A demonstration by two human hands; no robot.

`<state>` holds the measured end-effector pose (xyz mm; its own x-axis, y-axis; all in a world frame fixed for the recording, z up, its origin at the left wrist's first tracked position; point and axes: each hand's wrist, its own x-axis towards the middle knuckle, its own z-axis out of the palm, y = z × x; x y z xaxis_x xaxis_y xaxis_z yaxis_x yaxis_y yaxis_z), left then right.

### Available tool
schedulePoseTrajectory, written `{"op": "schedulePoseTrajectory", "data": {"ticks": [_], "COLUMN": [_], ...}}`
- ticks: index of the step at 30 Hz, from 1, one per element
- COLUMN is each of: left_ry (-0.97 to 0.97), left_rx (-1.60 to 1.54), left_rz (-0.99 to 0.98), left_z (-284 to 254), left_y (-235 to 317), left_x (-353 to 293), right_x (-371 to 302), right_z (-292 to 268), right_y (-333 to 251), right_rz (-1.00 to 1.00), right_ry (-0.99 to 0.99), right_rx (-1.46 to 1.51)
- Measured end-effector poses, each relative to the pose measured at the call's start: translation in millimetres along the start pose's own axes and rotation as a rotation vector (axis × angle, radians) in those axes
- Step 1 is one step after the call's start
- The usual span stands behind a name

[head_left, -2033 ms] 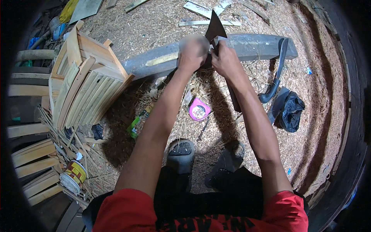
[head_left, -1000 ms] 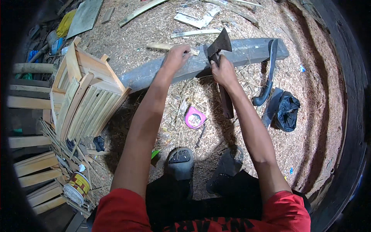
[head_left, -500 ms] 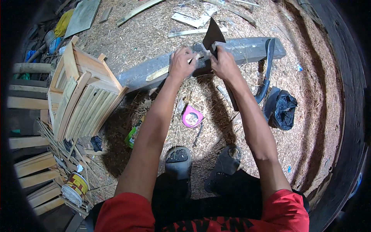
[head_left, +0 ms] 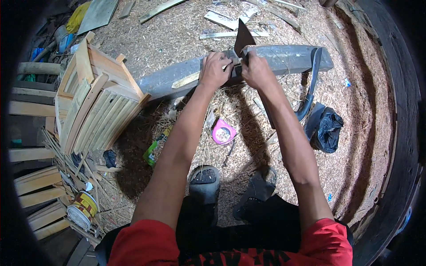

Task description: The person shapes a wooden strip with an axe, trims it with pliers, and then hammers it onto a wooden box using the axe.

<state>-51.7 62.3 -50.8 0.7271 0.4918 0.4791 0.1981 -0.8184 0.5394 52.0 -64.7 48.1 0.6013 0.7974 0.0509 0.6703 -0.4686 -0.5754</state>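
A pale wooden strip (head_left: 185, 80) lies along the grey wooden beam (head_left: 284, 57). My left hand (head_left: 215, 70) is closed over the strip's right part, its fingers curled and partly hidden. Right beside it, my right hand (head_left: 256, 71) grips a tool with a broad dark blade (head_left: 242, 37) that tapers to an upper tip. A long dark piece of that tool runs back under my right forearm; its exact kind I cannot tell. The blade's lower part is close to the strip's end, between my hands. Whether they touch is hard to see.
A machete (head_left: 312, 84) leans on the beam's right end, near a black plastic bag (head_left: 329, 128). A pink tape measure (head_left: 223, 132) lies on the shavings before my feet. At left stand a slatted wooden frame (head_left: 100, 102) and a yellow-banded bucket (head_left: 82, 212).
The view has shifted slightly. Both hands stay at the beam, and the dark blade sits a little lower and more upright between them.
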Motion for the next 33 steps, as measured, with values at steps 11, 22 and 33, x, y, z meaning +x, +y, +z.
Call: {"op": "schedulePoseTrajectory", "data": {"ticks": [11,22,33], "left_ry": [-0.007,-0.034,0.001], "left_rx": [0.02,-0.001,-0.014], "left_rz": [-0.023,-0.039,-0.022], "left_z": [3.1,-2.2,2.2], "left_y": [5.1,8.7,6.6], "left_x": [4.2,2.4,4.4], "right_x": [-4.9,-11.8,-9.4], "right_z": [7.6,-0.5,8.9], "right_y": [13.2,-0.5,22.1], "right_rz": [-0.035,0.026,-0.068], "right_ry": [-0.001,-0.009,0.112], "right_rx": [-0.015,0.058,0.024]}}
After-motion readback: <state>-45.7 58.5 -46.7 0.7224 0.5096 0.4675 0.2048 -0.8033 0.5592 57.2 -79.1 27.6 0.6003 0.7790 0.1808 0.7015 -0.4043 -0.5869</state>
